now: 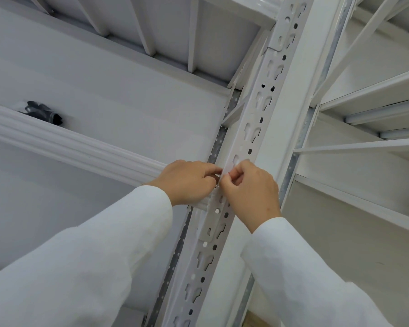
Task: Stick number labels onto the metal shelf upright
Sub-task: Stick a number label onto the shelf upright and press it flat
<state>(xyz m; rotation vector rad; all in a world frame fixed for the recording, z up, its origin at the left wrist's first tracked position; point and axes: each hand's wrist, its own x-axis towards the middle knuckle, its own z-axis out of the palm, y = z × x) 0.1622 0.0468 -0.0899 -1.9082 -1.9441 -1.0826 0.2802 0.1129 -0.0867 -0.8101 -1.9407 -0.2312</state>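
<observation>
The white metal shelf upright [253, 128], punched with rows of slots and holes, runs diagonally from bottom centre to the top right. Both my hands meet on its face at mid-height. My left hand [189, 182] pinches with thumb and forefinger at the upright's left edge. My right hand [250, 192] pinches a small white label [228, 167] with a speck of red print, held against the upright. Most of the label is hidden by my fingers. White sleeves cover both arms.
A white ribbed shelf beam [76, 145] meets the upright from the left, just behind my left hand. A pair of dark gloves [45, 113] lies on that shelf. More white shelves and braces [364, 147] stand to the right.
</observation>
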